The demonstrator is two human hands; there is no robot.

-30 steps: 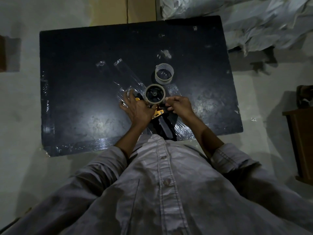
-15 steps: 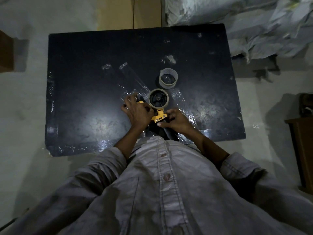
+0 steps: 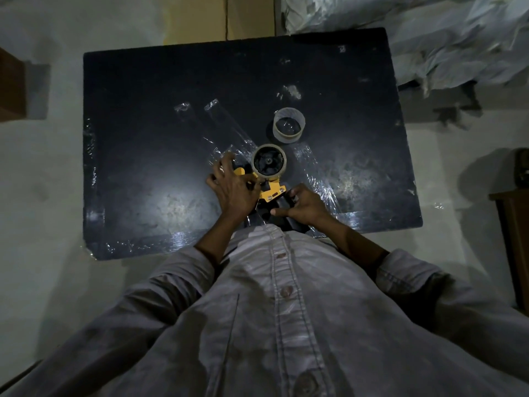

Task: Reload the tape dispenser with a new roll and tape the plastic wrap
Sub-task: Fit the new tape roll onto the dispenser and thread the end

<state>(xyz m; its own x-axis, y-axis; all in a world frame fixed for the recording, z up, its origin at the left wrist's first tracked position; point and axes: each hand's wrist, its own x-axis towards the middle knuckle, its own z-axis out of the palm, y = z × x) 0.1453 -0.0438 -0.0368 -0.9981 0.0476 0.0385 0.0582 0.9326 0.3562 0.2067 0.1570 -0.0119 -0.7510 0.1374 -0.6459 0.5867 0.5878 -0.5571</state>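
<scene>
Both hands on the tape dispenser at the middle of the dark table (image 3: pixel 137 144).

The left hand (image 3: pixel 233 190) grips the yellow dispenser (image 3: pixel 270 190) body; the right hand (image 3: pixel 302 204) closes around its black handle. A tape roll (image 3: pixel 269 161) sits on the hub. An empty core (image 3: pixel 288 126) stands just above. Plastic wrap (image 3: pixel 226 130) lies underneath.

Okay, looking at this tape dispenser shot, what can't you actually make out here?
- Head view, tape dispenser: its handle is covered by the right hand and the shirt.
- The tape's loose end: too dim and small to find; the left hand covers that side.
- Whether the roll is fully seated: cannot tell.
- Plastic wrap: edges lost against the dark table.
</scene>
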